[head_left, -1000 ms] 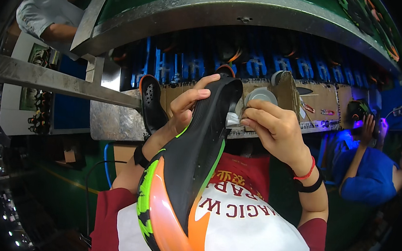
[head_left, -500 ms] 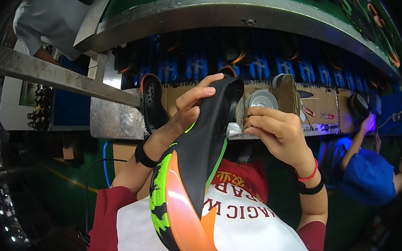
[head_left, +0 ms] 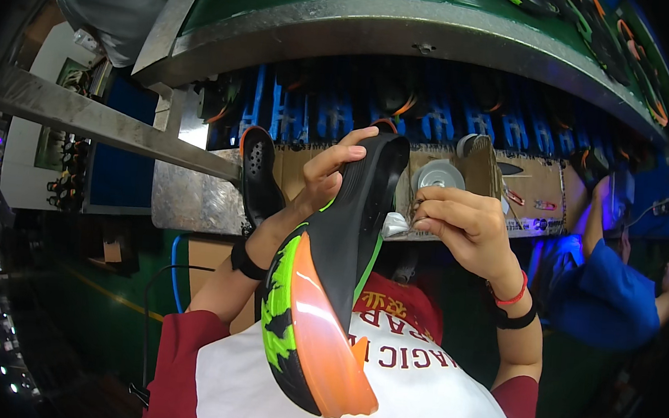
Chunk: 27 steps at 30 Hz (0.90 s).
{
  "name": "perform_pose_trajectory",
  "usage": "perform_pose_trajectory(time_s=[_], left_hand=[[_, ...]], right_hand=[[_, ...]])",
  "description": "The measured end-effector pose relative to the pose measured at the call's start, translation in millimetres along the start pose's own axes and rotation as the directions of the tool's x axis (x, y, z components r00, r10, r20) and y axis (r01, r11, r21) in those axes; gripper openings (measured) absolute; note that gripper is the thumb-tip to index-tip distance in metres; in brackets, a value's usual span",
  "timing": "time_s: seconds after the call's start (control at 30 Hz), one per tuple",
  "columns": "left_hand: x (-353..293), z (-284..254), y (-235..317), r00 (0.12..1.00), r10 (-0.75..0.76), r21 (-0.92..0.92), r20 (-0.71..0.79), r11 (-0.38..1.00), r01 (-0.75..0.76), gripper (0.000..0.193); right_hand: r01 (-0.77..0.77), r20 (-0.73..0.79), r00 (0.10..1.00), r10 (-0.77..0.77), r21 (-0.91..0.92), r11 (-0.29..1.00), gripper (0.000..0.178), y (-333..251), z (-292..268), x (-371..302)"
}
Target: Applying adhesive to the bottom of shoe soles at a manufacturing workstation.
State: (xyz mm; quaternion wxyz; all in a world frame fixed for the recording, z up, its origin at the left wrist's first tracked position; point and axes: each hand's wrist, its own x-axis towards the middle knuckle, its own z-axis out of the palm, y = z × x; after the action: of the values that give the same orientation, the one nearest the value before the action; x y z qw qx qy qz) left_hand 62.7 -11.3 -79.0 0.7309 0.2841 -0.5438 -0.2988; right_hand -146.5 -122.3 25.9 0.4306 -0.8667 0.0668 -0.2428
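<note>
A black shoe sole (head_left: 332, 236) with an orange and bright green-patterned end hangs lengthwise in front of my chest. My left hand (head_left: 328, 171) grips its far end, fingers wrapped over the edge. Between the fingertips of my right hand (head_left: 470, 229) is a small white wad of cloth or paper (head_left: 395, 225). The wad sits at the sole's right side edge, close to a thin green stripe; whether it presses on the sole I cannot tell. Just beyond my right hand stands a round whitish dish (head_left: 439, 175). Left of my left hand rests a second black sole (head_left: 259, 173), dotted with small holes.
A cardboard-covered bench (head_left: 540, 186) holds a cut carton (head_left: 478, 164), a dark blade-like piece (head_left: 509, 169) and red-handled small tools (head_left: 514, 197). Above it runs a metal-edged green conveyor (head_left: 349, 23). A metal bar (head_left: 121, 121) crosses at left. A blue-clad person (head_left: 607, 293) works at right.
The sole and both hands appear slightly farther right in the picture, as does the bench. My right hand and the white wad sit a little lower along the sole's edge.
</note>
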Motion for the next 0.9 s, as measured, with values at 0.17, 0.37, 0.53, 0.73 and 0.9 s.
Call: perform_pose_trajectory(time_s=[0.17,0.37,0.53,0.73,0.9], left_hand=[[14,4,8,0.991,-0.132,0.077,0.008,0.988,0.131,0.04],[53,23,31,0.949,-0.303,0.717,0.086,0.68,0.152,0.101],[132,31,54,0.866,-0.499,-0.396,0.031,0.789,0.469,0.055],[194,-2,43,0.852,-0.518,-0.718,-0.069,0.619,0.318,0.04],[214,11,31,0.863,-0.413,-0.554,-0.291,0.808,0.2,0.054]], right_hand=[[-0.03,-0.151,0.988,0.032,0.017,0.999,0.01,6,-8,-8],[-0.22,-0.651,0.689,0.319,0.232,0.948,0.007,18,-31,-39],[-0.237,-0.692,0.571,0.443,0.377,0.895,0.01,20,-33,-71],[-0.275,-0.671,0.57,0.474,0.388,0.88,0.013,28,-22,-83],[-0.342,-0.595,0.665,0.451,0.293,0.893,0.014,48,-4,-72]])
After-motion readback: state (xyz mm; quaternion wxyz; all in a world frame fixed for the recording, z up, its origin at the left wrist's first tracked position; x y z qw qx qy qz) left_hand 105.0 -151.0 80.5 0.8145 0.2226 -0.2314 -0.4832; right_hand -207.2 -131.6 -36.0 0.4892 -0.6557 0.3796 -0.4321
